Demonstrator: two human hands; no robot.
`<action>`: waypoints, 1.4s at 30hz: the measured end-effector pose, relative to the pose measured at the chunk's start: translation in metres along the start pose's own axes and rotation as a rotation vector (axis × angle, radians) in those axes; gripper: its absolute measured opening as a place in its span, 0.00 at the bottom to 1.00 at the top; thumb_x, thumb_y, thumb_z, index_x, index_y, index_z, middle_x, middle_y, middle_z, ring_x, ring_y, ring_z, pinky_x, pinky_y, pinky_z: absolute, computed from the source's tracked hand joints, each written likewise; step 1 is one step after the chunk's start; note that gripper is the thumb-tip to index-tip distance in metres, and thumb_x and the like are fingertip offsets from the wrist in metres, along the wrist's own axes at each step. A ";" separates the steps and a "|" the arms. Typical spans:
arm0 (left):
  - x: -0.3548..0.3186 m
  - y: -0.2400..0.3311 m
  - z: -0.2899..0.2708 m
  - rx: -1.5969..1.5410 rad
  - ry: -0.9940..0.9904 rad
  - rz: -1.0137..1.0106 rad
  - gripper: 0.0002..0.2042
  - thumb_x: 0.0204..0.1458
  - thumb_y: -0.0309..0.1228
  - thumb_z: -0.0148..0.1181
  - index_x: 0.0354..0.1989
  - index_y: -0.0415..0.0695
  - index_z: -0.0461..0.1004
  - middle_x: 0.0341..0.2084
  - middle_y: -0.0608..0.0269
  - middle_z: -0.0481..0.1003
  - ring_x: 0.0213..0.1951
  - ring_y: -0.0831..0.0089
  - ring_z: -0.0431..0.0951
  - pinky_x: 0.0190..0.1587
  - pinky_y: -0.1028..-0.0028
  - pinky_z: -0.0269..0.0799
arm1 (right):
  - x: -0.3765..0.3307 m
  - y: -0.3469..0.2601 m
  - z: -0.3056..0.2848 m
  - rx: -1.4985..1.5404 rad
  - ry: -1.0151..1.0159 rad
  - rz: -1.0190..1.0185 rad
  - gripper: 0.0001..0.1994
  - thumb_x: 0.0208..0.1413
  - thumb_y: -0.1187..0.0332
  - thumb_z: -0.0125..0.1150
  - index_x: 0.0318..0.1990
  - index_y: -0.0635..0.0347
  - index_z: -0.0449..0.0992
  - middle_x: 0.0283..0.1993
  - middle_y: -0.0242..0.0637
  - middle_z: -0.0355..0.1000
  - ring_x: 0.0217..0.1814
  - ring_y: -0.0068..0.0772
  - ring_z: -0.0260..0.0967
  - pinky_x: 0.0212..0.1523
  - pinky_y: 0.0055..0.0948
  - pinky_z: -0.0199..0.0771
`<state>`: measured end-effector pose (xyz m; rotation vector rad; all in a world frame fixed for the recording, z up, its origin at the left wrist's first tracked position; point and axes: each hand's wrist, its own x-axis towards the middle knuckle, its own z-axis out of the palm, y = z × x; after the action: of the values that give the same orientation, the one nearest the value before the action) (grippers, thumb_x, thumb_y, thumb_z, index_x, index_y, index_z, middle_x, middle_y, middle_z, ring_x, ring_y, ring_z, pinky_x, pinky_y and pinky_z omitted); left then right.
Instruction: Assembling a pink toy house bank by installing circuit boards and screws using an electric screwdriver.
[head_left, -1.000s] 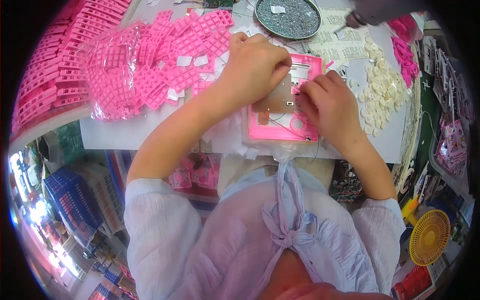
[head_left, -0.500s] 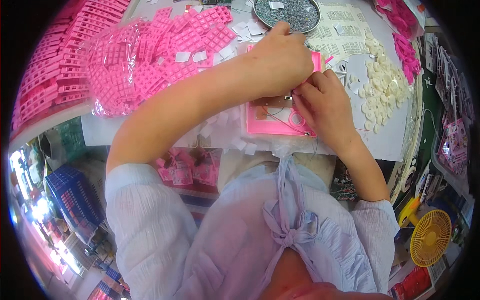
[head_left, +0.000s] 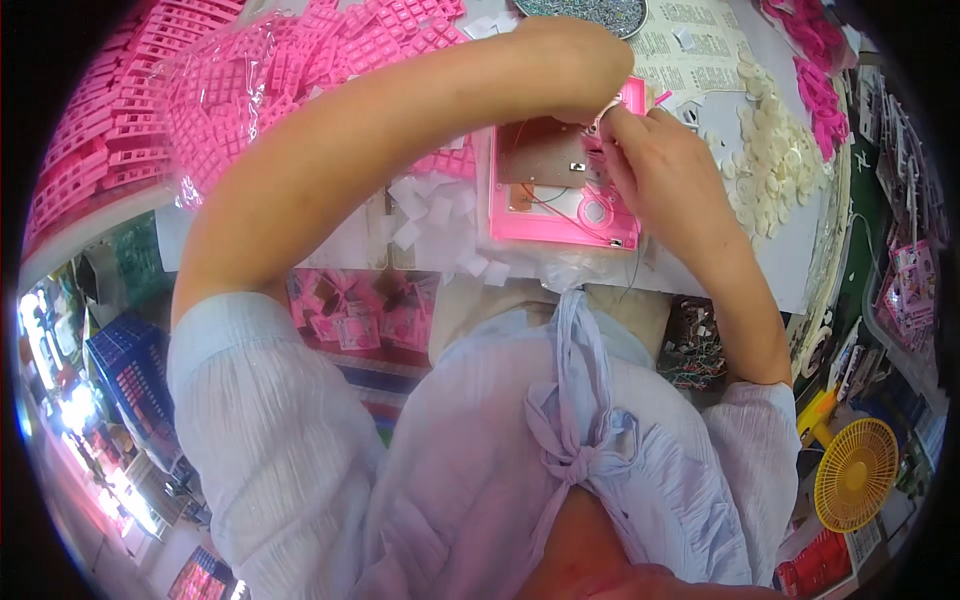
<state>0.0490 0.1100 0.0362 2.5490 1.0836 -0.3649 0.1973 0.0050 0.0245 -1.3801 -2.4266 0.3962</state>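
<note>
In front of me lies an open pink plastic case (head_left: 508,228), with a brown circuit board (head_left: 540,158) and thin red and dark wires inside. My left hand (head_left: 585,62) reaches over the case's far part, its fingers bent down and mostly hidden behind the hand. Close by, my right hand (head_left: 668,165) rests over the case's right edge. Its fingers are curled together and nearly meet the left fingertips. Whatever the two hands pinch there is too small and covered to name.
Pink keypad-like parts (head_left: 215,120) heap up at the left, partly in a clear bag. White paper pieces (head_left: 438,210) lie beside the case. A round dish of small metal pieces (head_left: 590,12) stands beyond; cream-coloured round parts (head_left: 775,170) spread at the right. A yellow fan (head_left: 856,475) stands lower right.
My left hand has moved a little farther away, with its forearm swung up and left. The right hand has shifted slightly right, uncovering more of the circuit board. The view has moved slightly.
</note>
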 end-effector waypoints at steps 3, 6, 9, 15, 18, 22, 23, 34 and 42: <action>0.004 -0.011 -0.001 -0.046 -0.117 0.042 0.11 0.40 0.31 0.71 0.33 0.40 0.85 0.30 0.51 0.83 0.35 0.56 0.84 0.36 0.58 0.80 | 0.003 0.011 0.004 0.111 0.070 0.004 0.08 0.53 0.71 0.65 0.40 0.58 0.77 0.36 0.39 0.76 0.40 0.46 0.71 0.40 0.42 0.73; 0.002 -0.015 0.004 -0.133 -0.051 0.057 0.10 0.40 0.31 0.70 0.31 0.41 0.85 0.27 0.51 0.82 0.34 0.56 0.84 0.37 0.60 0.79 | 0.002 0.024 0.025 0.237 0.274 0.017 0.07 0.50 0.69 0.70 0.38 0.54 0.81 0.42 0.36 0.75 0.47 0.43 0.66 0.49 0.39 0.70; 0.000 -0.022 0.012 -0.213 0.023 0.093 0.09 0.41 0.31 0.69 0.31 0.43 0.85 0.27 0.52 0.82 0.34 0.56 0.83 0.38 0.60 0.79 | -0.001 0.028 0.039 0.323 0.330 0.105 0.07 0.46 0.67 0.73 0.34 0.52 0.85 0.47 0.33 0.72 0.52 0.42 0.60 0.57 0.37 0.63; -0.008 -0.022 0.018 -0.242 0.062 0.058 0.08 0.43 0.29 0.66 0.33 0.45 0.85 0.29 0.55 0.82 0.36 0.56 0.84 0.39 0.59 0.79 | 0.003 0.029 0.029 0.208 0.228 0.096 0.08 0.45 0.67 0.74 0.34 0.51 0.86 0.48 0.30 0.74 0.55 0.44 0.62 0.58 0.39 0.62; -0.013 -0.017 0.016 -0.274 0.051 -0.013 0.09 0.43 0.28 0.66 0.35 0.45 0.85 0.32 0.54 0.83 0.38 0.56 0.84 0.39 0.59 0.79 | 0.008 0.030 0.008 0.033 0.144 -0.170 0.09 0.45 0.68 0.73 0.36 0.51 0.86 0.46 0.30 0.76 0.54 0.45 0.65 0.55 0.40 0.66; -0.012 -0.016 0.013 -0.265 0.030 -0.013 0.10 0.44 0.28 0.67 0.36 0.46 0.85 0.33 0.54 0.83 0.39 0.56 0.84 0.39 0.58 0.79 | 0.004 0.037 0.002 0.013 0.093 -0.365 0.10 0.46 0.68 0.71 0.38 0.52 0.85 0.43 0.31 0.76 0.50 0.44 0.69 0.51 0.41 0.71; -0.013 -0.016 0.014 -0.265 0.030 -0.010 0.10 0.44 0.28 0.67 0.36 0.46 0.85 0.33 0.54 0.83 0.39 0.56 0.84 0.39 0.58 0.79 | 0.005 0.036 0.001 -0.004 0.071 -0.377 0.10 0.46 0.69 0.70 0.39 0.52 0.85 0.43 0.31 0.76 0.50 0.43 0.69 0.51 0.41 0.72; -0.007 -0.032 0.022 -0.185 0.076 0.199 0.09 0.46 0.28 0.63 0.35 0.42 0.85 0.33 0.49 0.83 0.38 0.51 0.84 0.40 0.57 0.79 | 0.033 0.053 -0.014 0.238 -0.285 -0.311 0.13 0.47 0.70 0.69 0.42 0.52 0.85 0.43 0.30 0.77 0.48 0.39 0.69 0.50 0.39 0.73; -0.022 -0.021 0.026 -0.035 0.144 0.217 0.05 0.51 0.27 0.58 0.31 0.40 0.79 0.28 0.48 0.80 0.35 0.50 0.83 0.38 0.55 0.77 | -0.003 0.013 0.019 -0.057 0.142 -0.177 0.15 0.48 0.72 0.68 0.45 0.58 0.82 0.42 0.36 0.75 0.47 0.43 0.70 0.47 0.41 0.73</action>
<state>0.0159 0.0990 0.0159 2.6607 0.8399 -0.1063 0.2007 0.0073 0.0014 -1.1603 -2.4335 0.1808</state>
